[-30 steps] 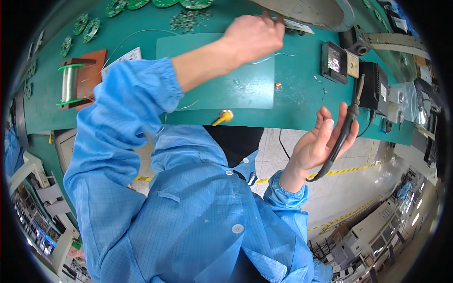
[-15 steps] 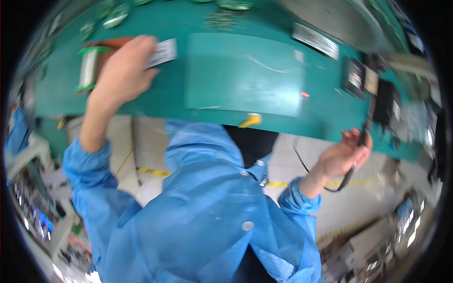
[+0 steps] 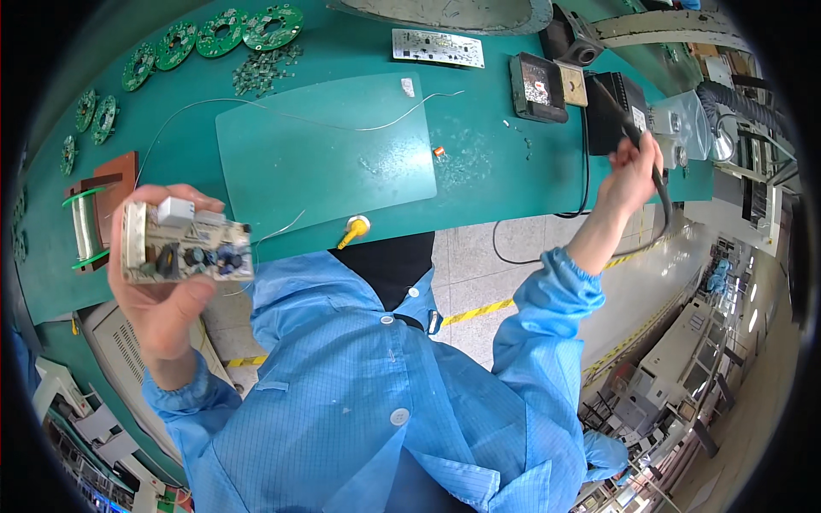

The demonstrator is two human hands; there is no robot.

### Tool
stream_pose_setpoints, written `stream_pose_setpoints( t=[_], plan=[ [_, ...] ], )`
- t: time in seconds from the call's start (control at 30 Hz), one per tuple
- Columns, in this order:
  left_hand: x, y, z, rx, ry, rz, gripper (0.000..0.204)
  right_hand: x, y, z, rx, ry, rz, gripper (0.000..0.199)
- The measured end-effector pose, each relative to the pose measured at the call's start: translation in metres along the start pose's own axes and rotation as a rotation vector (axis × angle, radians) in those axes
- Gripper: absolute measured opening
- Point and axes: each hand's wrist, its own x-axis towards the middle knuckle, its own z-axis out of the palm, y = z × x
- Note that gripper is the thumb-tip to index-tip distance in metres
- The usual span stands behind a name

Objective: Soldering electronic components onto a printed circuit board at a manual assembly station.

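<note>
My left hand [image 3: 162, 299] is closed around the edges of a circuit board [image 3: 190, 248], whose component side faces up with a white block, capacitors and other parts. It is raised at the bench's near left, beside a spool of solder wire [image 3: 85, 227] with green flanges. At the right, my right hand [image 3: 631, 175] grips a soldering iron [image 3: 631, 130] by its handle. The iron's tip end points up and left, over a black box near the tip-cleaning sponge [image 3: 573, 85]. Its cable hangs down past my wrist.
Across the green bench mat lies a translucent sheet [image 3: 325, 162] with a loose solder wire [image 3: 333, 128] over it. Round green circuit boards [image 3: 221, 32] line the far left. A white circuit board [image 3: 438, 48] and a black tray [image 3: 539, 90] sit farther right. A yellow-tagged knob [image 3: 355, 229] is at the front edge.
My left hand has lifted the circuit board from the mat and brought it nearer, turned component side up. My right hand has risen with the soldering iron. The whole view has shifted.
</note>
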Motion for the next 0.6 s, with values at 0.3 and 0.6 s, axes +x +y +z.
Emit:
stream_pose_setpoints(
  t=[0.3,0.6],
  plan=[
    [-0.015,-0.014,0.028,-0.255,0.006,-0.094,0.071,0.043,0.047,0.046,0.337,-0.345,0.432,0.030],
    [-0.018,-0.025,0.040,-0.469,0.042,-0.115,0.066,-0.057,0.006,0.032,0.038,-0.454,0.226,0.023]
  ],
)
